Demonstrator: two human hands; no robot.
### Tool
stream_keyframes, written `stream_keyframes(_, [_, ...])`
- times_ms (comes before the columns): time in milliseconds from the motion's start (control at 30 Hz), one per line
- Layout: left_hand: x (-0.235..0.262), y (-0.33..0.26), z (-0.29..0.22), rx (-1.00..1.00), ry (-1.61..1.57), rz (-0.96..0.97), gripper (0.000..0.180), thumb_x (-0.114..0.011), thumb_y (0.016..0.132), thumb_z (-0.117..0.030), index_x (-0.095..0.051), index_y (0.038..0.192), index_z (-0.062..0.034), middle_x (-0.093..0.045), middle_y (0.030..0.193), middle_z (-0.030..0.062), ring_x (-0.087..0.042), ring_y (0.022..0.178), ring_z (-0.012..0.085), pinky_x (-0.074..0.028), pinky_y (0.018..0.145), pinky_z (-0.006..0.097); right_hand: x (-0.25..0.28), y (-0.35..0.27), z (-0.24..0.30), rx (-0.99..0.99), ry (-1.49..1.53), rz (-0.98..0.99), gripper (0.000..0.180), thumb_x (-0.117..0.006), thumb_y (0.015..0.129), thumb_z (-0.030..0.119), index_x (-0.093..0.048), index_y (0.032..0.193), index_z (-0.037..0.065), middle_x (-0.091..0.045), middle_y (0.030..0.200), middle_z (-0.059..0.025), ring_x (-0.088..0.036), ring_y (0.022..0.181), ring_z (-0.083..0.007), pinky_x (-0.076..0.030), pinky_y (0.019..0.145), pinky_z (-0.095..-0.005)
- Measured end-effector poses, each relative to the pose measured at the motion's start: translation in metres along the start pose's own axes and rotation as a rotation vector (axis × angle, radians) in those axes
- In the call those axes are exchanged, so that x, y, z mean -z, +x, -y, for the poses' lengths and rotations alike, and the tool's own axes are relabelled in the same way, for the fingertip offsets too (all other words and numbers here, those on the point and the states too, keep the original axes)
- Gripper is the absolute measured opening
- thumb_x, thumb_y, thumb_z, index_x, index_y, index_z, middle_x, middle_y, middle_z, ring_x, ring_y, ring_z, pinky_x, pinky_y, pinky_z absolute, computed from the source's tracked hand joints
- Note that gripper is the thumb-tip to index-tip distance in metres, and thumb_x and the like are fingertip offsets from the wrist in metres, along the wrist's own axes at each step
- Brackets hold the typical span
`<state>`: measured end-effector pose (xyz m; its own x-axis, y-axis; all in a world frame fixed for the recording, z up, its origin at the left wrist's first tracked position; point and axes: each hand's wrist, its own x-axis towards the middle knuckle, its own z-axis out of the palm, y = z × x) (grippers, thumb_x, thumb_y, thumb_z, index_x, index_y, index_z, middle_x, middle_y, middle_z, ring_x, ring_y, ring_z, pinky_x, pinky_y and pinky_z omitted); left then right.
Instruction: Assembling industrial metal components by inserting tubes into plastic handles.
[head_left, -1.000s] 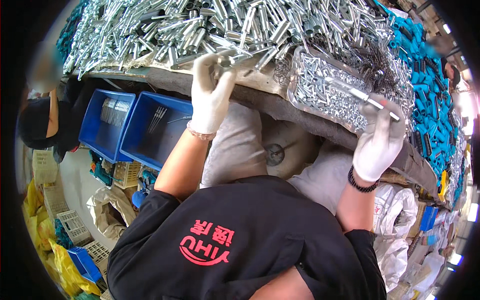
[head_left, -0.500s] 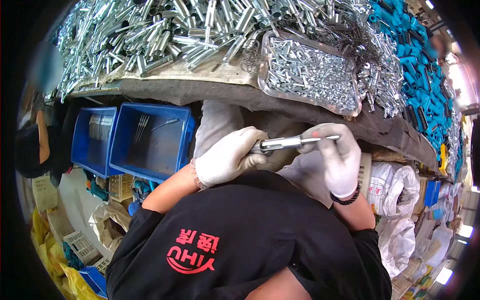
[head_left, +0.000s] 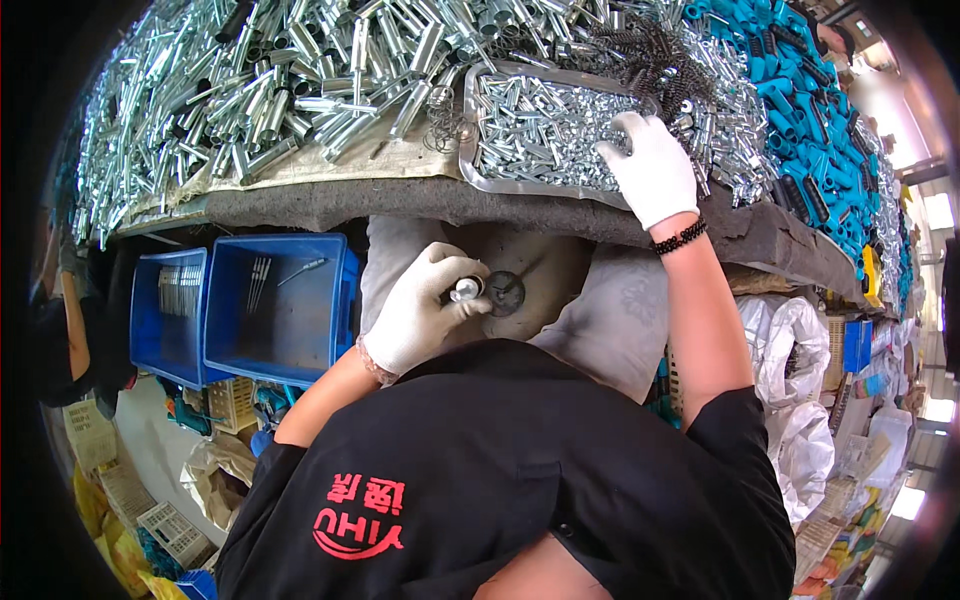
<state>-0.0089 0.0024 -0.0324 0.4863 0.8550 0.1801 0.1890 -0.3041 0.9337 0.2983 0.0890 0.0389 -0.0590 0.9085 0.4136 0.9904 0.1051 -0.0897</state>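
My left hand, in a white knit glove, is closed around a metal tube above my lap. The tube points up, so I see mainly its shiny end; its length is hidden. My right hand, gloved too, reaches over the right part of a shallow metal tray. Its thumb and fingers are apart, with nothing visible between them. Small silver metal parts fill the tray, and the right fingertips are close to them.
Loose metal tubes cover the bench at left; dark springs and teal plastic parts lie at right. Below the bench edge, two blue bins hold thin rods. A dark round disc is beside my left hand. White sacks stand at right.
My right hand has left the tube and moved up and away to the tray. My left hand has moved slightly left, and the tube has turned from lying sideways to pointing up.
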Motion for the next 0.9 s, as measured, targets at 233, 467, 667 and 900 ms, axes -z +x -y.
stream_keyframes(233, [0.006, 0.003, -0.011, 0.150, 0.255, 0.006, 0.031, -0.082, 0.075, -0.012, -0.067, 0.100, -0.0027, -0.064, 0.099, 0.0106, -0.066, 0.088, 0.0231, -0.053, 0.080, 0.033, 0.001, -0.020, -0.022, 0.110, 0.079, -0.419, 0.011, -0.067, 0.082, 0.005, -0.064, 0.092, 0.009, -0.065, 0.096, -0.0122, -0.065, 0.091, -0.0316, -0.054, 0.082, -0.0396])
stream_keyframes(467, [-0.006, 0.023, -0.006, 0.010, 0.286, 0.031, 0.029, -0.082, 0.076, -0.015, -0.067, 0.095, -0.0014, -0.064, 0.090, 0.0123, -0.065, 0.085, 0.0278, -0.052, 0.078, 0.036, 0.032, -0.062, 0.002, -0.396, 1.067, -0.319, 0.022, -0.053, 0.097, -0.007, -0.066, 0.114, -0.003, -0.068, 0.106, -0.0108, -0.068, 0.077, -0.0137, -0.057, 0.067, -0.0252])
stream_keyframes(667, [-0.014, 0.017, -0.002, 0.396, -0.159, -0.035, 0.013, -0.063, 0.090, -0.007, -0.052, 0.092, 0.0000, -0.064, 0.076, 0.0064, -0.063, 0.069, 0.0101, -0.052, 0.060, 0.027, 0.039, -0.117, 0.025, -0.461, 1.692, 0.264, 0.027, -0.051, 0.092, -0.008, -0.064, 0.116, -0.009, -0.068, 0.105, -0.0135, -0.068, 0.085, -0.0180, -0.056, 0.076, -0.0290])
stream_keyframes(900, [0.016, -0.019, 0.012, 0.628, -0.751, -0.070, 0.010, -0.054, 0.094, -0.014, -0.046, 0.090, -0.0087, -0.063, 0.090, 0.0083, -0.052, 0.066, 0.0088, -0.042, 0.058, 0.022, 0.022, -0.135, 0.034, -0.512, 1.222, 0.398, 0.028, -0.065, 0.088, -0.006, -0.064, 0.116, -0.005, -0.070, 0.102, -0.0087, -0.066, 0.082, -0.0122, -0.054, 0.071, -0.0243])
